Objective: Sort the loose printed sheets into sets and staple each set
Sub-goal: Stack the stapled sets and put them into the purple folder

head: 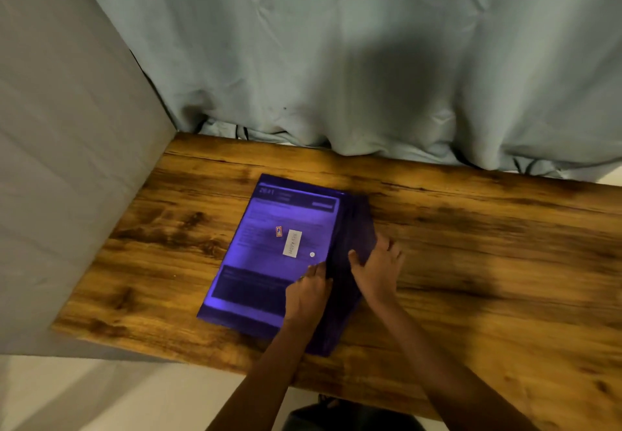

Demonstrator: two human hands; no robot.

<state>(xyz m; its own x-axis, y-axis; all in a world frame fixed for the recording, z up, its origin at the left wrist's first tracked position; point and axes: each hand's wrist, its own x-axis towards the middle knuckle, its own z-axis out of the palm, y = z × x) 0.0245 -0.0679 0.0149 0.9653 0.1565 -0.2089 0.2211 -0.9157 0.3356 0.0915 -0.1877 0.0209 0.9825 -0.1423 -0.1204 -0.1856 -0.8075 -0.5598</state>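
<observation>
Head view: two bare forearms reach in from the near edge to a pile of sheets. I judge this to be early sorting, with nothing stapled yet.
Left hand [308, 291]: rests on the near right part of the top sheet, fingertips at its right edge. Blur hides whether they pinch that edge or only press it.
Right hand [378, 267]: fingers spread and fairly straight, flat on the dark strip, thumb pointing left. It grips nothing that I can make out.
Sheets [266, 262]: a flat, thin rectangle of printed paper, tinted violet by the light, lying mid-table and turned slightly askew. The print is too blurred to read.
Dark strip [355, 225]: a shadowed band along the right side of the sheets. I cannot tell whether it is a second pile or a shifted layer.
Label [292, 243]: a small white oblong on the top sheet, with an orange tag [278, 231] just beside it.
Next move: probably lift or slide the top sheet off by its right edge while the other hand pins the rest. Thin paper clings, so peel slowly. No stapler shows.
Table [471, 245]: wood grain, warm brown, dark knots, smooth.
Curtain [336, 60]: pale blue cloth, creased, hanging to the far edge.
Wall [60, 161]: grey, plain, at left.
</observation>
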